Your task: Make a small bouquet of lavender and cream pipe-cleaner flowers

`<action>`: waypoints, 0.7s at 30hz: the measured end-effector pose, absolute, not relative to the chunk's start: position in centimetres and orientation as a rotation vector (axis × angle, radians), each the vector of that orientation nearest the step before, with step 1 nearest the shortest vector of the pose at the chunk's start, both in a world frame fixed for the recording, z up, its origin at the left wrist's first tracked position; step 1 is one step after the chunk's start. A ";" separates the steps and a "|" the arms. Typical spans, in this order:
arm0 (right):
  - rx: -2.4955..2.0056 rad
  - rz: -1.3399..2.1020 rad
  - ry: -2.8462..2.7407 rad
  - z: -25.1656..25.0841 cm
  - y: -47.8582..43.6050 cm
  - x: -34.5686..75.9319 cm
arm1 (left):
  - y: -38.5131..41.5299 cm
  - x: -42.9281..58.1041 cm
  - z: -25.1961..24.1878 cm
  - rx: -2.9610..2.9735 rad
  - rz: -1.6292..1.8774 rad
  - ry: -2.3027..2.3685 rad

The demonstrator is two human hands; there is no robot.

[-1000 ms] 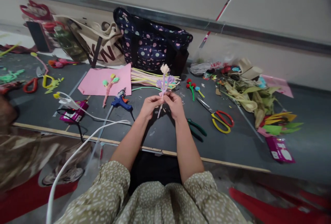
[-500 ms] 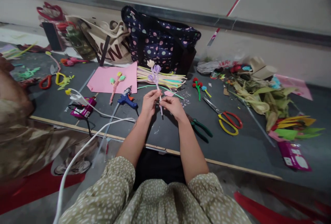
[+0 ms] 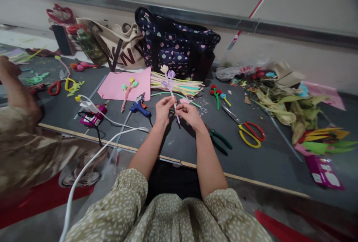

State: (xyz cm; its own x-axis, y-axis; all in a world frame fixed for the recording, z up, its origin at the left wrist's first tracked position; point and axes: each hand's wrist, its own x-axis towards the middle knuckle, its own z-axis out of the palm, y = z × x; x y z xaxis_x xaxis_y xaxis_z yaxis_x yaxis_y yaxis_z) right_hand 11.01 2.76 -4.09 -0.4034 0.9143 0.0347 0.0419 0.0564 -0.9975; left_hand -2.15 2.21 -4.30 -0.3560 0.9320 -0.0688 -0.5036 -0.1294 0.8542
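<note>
Between my hands stands a small pipe-cleaner flower bunch (image 3: pixel 171 75), with purple blooms and one cream bloom on a pale lilac stem. My left hand (image 3: pixel 165 109) pinches the stem just under the blooms. Lower down, the fingers of my right hand (image 3: pixel 188 113) are closed on the same stem, whose end sticks out below them. Behind the blooms lies a bundle of pale pipe cleaners (image 3: pixel 187 85). A blue glue gun (image 3: pixel 140 108) rests left of my left hand, and green-handled pliers (image 3: pixel 219 139) lie beside my right forearm.
Scissors with red and yellow handles (image 3: pixel 250 134) lie to the right, near red pompom flowers (image 3: pixel 215 93). Pink paper (image 3: pixel 112 81) carries a pink-stemmed flower piece (image 3: pixel 128 91). A white cable (image 3: pixel 92 152) crosses the table edge. Bags (image 3: pixel 176 44) line the back. Another person's arm (image 3: pixel 22 89) is at left.
My grip on the stem stays much the same, with small finger shifts; the stem leans slightly more. The whole view has shifted a little, and the other person's arm at left has moved.
</note>
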 end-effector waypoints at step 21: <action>-0.975 1.058 -1.352 -3.3 2.9 11.4 | 1.3 -1.4 -4.1 0.694 1.414 0.884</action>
State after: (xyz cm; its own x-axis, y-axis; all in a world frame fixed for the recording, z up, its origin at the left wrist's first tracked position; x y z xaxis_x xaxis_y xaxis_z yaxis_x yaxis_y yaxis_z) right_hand 11.44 2.92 -3.33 -0.0529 0.9638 0.2615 -0.0220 0.2606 -0.9652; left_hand -1.42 1.33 -4.15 -0.0512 0.9931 -0.1051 -0.5297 0.0622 0.8459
